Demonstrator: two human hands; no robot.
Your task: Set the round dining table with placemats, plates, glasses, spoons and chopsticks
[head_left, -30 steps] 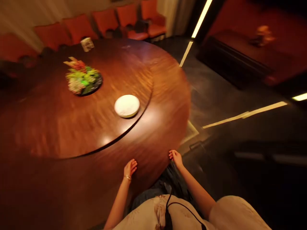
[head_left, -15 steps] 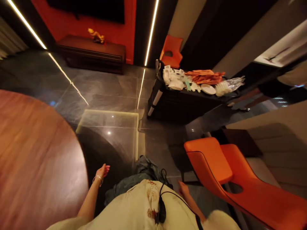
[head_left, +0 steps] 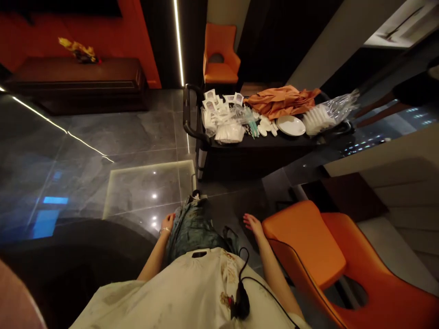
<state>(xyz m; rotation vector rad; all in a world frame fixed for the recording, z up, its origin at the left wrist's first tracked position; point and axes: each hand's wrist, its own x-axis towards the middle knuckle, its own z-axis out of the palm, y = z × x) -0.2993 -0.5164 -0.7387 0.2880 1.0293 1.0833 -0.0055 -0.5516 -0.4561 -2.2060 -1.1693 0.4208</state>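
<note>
My left hand (head_left: 168, 222), with a bracelet (head_left: 165, 230) at the wrist, hangs beside the blue-green trousers (head_left: 192, 228). Its fingers are loose and nothing shows in them. On the other side, my right hand (head_left: 252, 223) is held out with its fingers stretched and holds nothing; the nearest thing is an orange armchair (head_left: 305, 237). Ahead stands a dark trolley (head_left: 236, 160). On its top lie white packets (head_left: 229, 131), thin teal-wrapped items (head_left: 254, 128), small white pieces (head_left: 265, 126), an orange cloth (head_left: 284, 101), a white plate (head_left: 291, 125) and a plastic bag of stacked white items (head_left: 320, 118).
Another orange chair (head_left: 221, 55) stands behind the trolley. A low dark cabinet (head_left: 78, 84) bears a golden figurine (head_left: 78, 49). The wooden table's edge (head_left: 17, 301) is at lower left. A person's legs (head_left: 377, 105) show at far right. Grey tiles cover the floor (head_left: 137, 137).
The view has moved forward and turned right, so the trolley is nearer and the wooden table has mostly left the picture. My right hand has swung forward; my left has drawn closer to the trousers.
</note>
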